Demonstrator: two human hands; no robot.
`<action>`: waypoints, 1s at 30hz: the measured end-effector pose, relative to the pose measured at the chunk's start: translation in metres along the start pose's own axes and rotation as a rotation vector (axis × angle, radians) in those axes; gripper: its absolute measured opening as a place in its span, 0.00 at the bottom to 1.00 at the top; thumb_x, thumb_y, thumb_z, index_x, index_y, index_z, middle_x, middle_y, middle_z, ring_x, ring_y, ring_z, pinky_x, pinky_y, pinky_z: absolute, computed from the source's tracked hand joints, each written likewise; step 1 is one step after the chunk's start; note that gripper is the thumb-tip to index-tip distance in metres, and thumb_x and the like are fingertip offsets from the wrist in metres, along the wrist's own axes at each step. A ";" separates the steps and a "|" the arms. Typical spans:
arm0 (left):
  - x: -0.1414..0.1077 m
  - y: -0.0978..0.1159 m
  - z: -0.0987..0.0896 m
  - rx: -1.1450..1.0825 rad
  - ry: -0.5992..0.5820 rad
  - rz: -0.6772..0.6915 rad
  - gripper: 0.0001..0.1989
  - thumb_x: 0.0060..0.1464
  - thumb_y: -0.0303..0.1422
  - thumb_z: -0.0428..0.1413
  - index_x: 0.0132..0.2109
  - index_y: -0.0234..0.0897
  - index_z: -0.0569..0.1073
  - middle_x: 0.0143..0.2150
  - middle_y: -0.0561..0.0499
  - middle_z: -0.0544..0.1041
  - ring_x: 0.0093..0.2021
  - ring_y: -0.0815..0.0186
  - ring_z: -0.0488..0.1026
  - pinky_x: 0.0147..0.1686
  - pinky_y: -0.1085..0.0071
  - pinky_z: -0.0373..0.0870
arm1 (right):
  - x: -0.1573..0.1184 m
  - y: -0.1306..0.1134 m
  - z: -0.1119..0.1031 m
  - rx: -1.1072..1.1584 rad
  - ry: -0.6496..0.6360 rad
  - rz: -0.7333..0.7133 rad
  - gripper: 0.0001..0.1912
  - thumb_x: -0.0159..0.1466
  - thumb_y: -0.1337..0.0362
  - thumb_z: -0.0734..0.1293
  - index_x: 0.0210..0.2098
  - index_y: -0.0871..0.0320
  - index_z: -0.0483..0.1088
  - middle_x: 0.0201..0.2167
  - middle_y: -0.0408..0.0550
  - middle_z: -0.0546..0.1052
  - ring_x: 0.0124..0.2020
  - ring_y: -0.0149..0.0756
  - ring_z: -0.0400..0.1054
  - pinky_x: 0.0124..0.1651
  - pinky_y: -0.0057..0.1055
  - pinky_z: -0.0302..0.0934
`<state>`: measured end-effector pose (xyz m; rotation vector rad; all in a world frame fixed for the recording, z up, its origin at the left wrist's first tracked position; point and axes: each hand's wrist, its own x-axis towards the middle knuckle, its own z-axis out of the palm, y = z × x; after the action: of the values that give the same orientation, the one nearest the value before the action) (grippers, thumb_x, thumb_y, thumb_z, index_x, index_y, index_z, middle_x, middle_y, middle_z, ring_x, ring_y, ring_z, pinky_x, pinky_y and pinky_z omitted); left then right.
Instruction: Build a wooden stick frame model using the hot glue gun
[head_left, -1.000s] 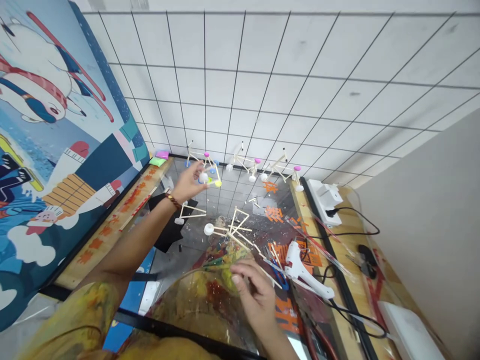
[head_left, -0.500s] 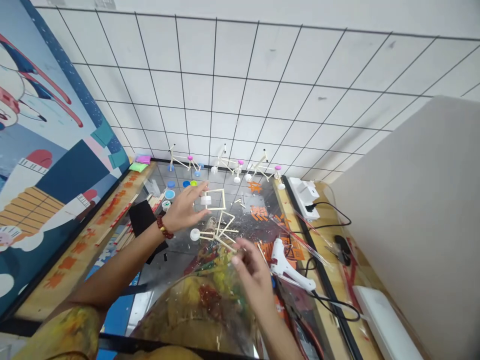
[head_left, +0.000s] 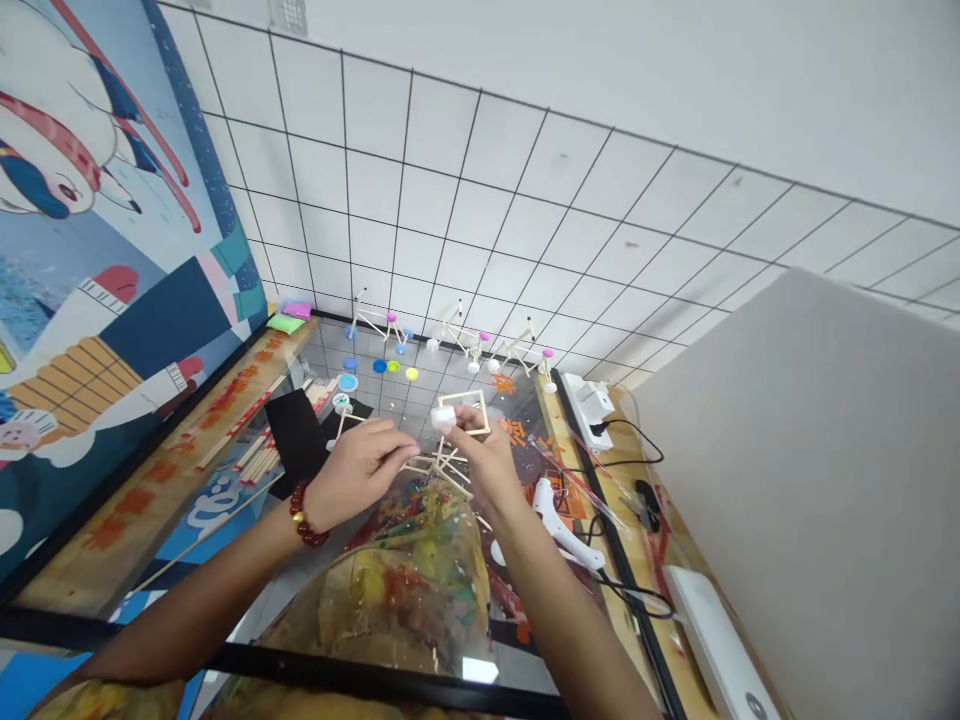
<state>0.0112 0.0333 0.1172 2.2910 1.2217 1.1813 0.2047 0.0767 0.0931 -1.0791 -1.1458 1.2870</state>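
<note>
My right hand pinches a small square frame of thin wooden sticks with a white plastic cap at its left side. My left hand has its thumb and fingers pressed together just left of it. What lies between the left fingertips is hidden. Below both hands a larger assembly of glued wooden sticks lies on the transparent table; its left end meets the left fingertips. Part of another stick piece shows behind the left hand.
Three stick models with caps stand along the tiled wall. Coloured caps, black sheets and bundled sticks lie left. At right are a white glue gun, its black cord and a power strip.
The square frame with the white cap has passed from my left hand to my right. My left hand has come down and closed beside the larger stick assembly. The view has tilted.
</note>
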 end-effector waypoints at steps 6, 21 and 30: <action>-0.053 0.025 -0.056 -0.527 -0.229 0.123 0.06 0.60 0.30 0.60 0.34 0.41 0.80 0.22 0.52 0.75 0.24 0.69 0.69 0.27 0.72 0.62 | 0.091 0.004 0.000 -0.456 -0.133 0.312 0.07 0.52 0.66 0.72 0.29 0.58 0.70 0.24 0.40 0.75 0.25 0.25 0.62 0.27 0.22 0.54; -0.103 0.032 0.012 -0.590 -0.156 -0.411 0.14 0.61 0.37 0.59 0.29 0.36 0.78 0.27 0.49 0.78 0.28 0.69 0.72 0.30 0.74 0.64 | 0.136 -0.005 0.003 -0.813 -0.179 0.416 0.10 0.55 0.66 0.77 0.33 0.64 0.76 0.30 0.53 0.80 0.27 0.29 0.67 0.26 0.24 0.55; -0.082 0.027 -0.017 -0.837 -0.003 -0.335 0.09 0.60 0.35 0.60 0.32 0.36 0.78 0.25 0.51 0.76 0.25 0.70 0.70 0.27 0.74 0.65 | -0.093 0.004 0.031 -0.077 -0.807 0.061 0.23 0.67 0.55 0.67 0.60 0.50 0.68 0.48 0.47 0.80 0.34 0.31 0.75 0.38 0.30 0.70</action>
<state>-0.0119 -0.0502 0.0996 1.4140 0.8258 1.2373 0.1769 -0.0177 0.0918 -0.6409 -1.7680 1.8102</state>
